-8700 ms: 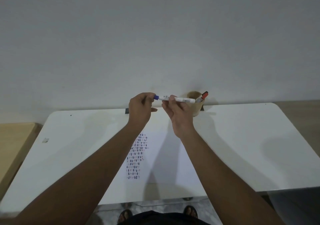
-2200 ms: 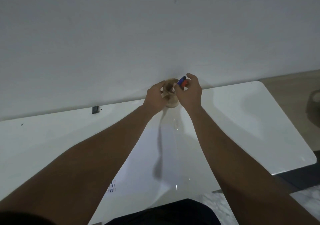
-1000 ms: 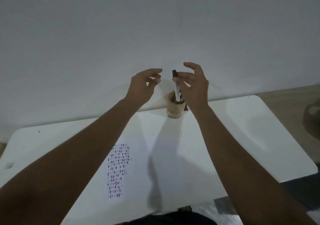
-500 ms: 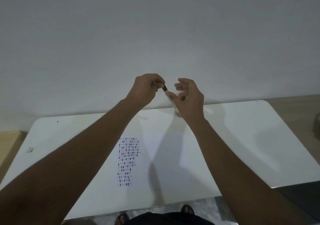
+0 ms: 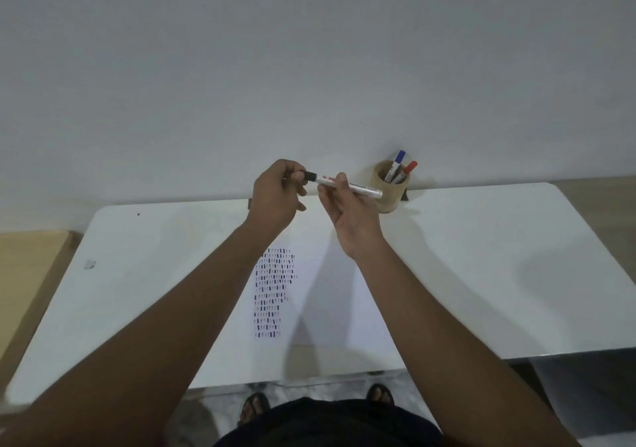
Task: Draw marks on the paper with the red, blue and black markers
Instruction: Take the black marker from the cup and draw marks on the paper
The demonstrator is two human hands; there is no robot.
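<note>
I hold the black marker level in the air above the table's far edge. My right hand grips its white barrel. My left hand pinches its black cap at the left end. The blue marker and the red marker stand in a wooden cup by the wall. The paper lies on the table below my hands, with rows of short coloured marks on its left part.
The white table runs to the wall at the back. A wooden surface adjoins it on the left. My feet show below the front edge, and the floor drops away on the right.
The blue marker went into the cup and my right hand lifted the black one out. It now lies level between both hands, and my left hand has closed on its cap.
</note>
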